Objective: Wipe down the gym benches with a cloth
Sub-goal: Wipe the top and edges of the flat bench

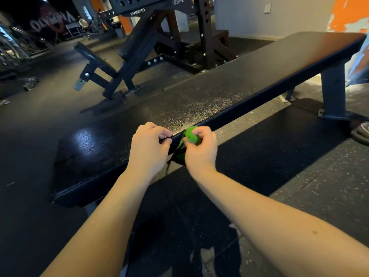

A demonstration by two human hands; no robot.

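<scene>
A long black flat gym bench (229,84) runs from lower left to upper right in front of me. Its pad has a dusty, speckled patch near the middle. Both hands hover over the bench's near edge. My right hand (200,148) grips a bunched green and black cloth (190,135). My left hand (148,146) pinches a dark edge of that same cloth between thumb and fingers. The dark part of the cloth hangs down between my hands and is hard to make out against the bench.
A black incline bench (119,62) and a rack frame (205,31) stand behind the flat bench. The floor is dark speckled rubber matting (299,156). A shoe (362,130) shows at the right edge near the bench leg (333,92). An orange and white wall (349,15) is at far right.
</scene>
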